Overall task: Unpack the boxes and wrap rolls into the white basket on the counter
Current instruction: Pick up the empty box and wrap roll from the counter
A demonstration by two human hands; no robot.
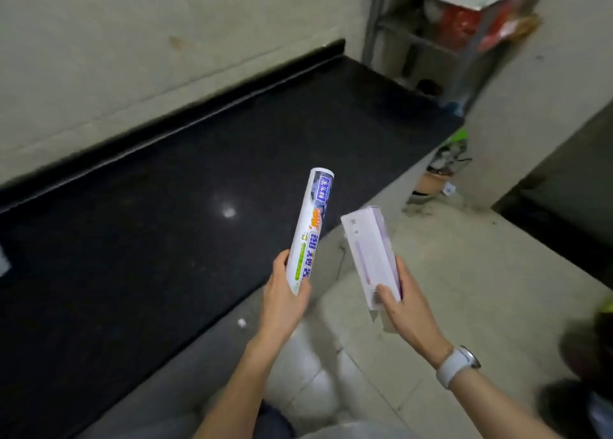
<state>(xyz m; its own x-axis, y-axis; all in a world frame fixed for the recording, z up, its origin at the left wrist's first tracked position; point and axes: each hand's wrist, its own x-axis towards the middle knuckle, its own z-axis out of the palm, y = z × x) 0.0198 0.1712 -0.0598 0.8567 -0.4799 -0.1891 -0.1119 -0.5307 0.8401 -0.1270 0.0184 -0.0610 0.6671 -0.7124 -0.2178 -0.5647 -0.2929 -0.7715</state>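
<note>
**A:** ok so what's on the far left here?

**B:** mostly the black counter (166, 223), bare and shiny, running along the wall. The basket isn't in shot.

**A:** and the hands?

**B:** left hand (283, 297) is wrapped around the bottom end of a wrap roll (310, 229), which tilts up and away over the counter's front edge. Just beside it, the right hand (406, 301) is clamped on the lower end of a pale lilac box (371, 256), thumb on top, held over the floor. Roll and box are near each other, not touching.

**A:** anything else?

**B:** white watch (456, 364) on the right wrist, cluttered shelf (431, 40) in the far corner.
</note>
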